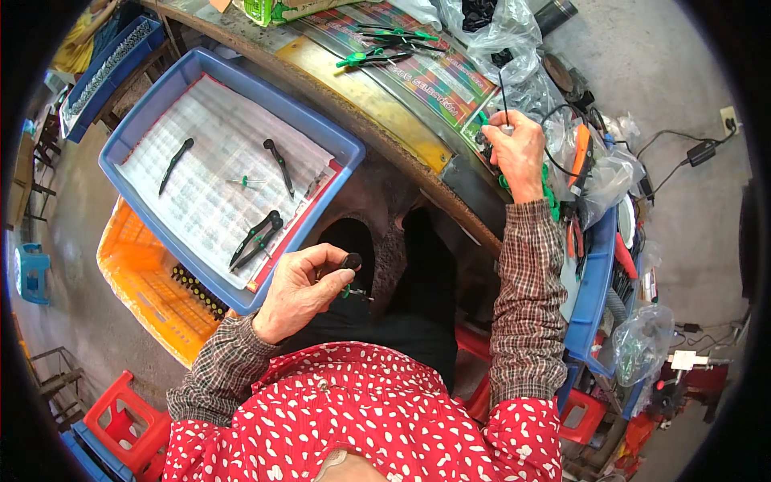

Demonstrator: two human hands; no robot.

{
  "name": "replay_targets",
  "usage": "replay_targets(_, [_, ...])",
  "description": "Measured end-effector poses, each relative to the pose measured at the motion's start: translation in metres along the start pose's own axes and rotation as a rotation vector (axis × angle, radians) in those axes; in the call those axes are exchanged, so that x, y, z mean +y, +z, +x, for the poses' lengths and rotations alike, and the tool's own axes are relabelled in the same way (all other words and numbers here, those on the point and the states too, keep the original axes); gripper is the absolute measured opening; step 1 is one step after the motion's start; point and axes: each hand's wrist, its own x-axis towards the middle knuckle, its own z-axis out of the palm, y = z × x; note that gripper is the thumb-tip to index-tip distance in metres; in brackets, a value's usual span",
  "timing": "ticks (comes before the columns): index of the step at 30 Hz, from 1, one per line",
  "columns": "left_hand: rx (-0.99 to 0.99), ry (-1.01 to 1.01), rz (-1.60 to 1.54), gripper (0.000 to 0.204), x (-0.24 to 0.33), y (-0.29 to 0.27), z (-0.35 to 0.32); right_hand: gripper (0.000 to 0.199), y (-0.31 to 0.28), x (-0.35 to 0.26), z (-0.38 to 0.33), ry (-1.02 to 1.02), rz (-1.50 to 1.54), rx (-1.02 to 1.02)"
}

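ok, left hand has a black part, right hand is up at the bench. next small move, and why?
Probably bring the right hand back down toward the left hand. The left pinches a small black part with a green piece over the lap, as if waiting, while the right closes on a thin black rod at the bench edge. The two pieces are far apart, so they likely need to meet.

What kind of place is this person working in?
Probably a small assembly workshop. A blue plastic tray holds black compass-like parts, an orange plastic crate sits beneath it, and the cluttered workbench carries green-and-black tools and clear plastic bags.
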Motion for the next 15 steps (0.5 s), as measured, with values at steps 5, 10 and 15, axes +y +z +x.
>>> replay_targets(5, [0.026, 0.000, 0.026, 0.016, -0.004, -0.002, -0.001, 0.012, 0.015, 0.013, 0.018, 0.063, 0.002, -0.027])
replay_targets(10, [0.024, -0.033, -0.006, 0.015, 0.002, -0.005, 0.000, 0.020, 0.018, 0.020, 0.017, -0.084, -0.209, 0.137])
replay_targets(15, [0.005, -0.056, -0.204, 0.017, 0.003, -0.007, -0.001, 0.019, 0.000, -0.065, -0.069, 0.046, 0.124, -0.162])
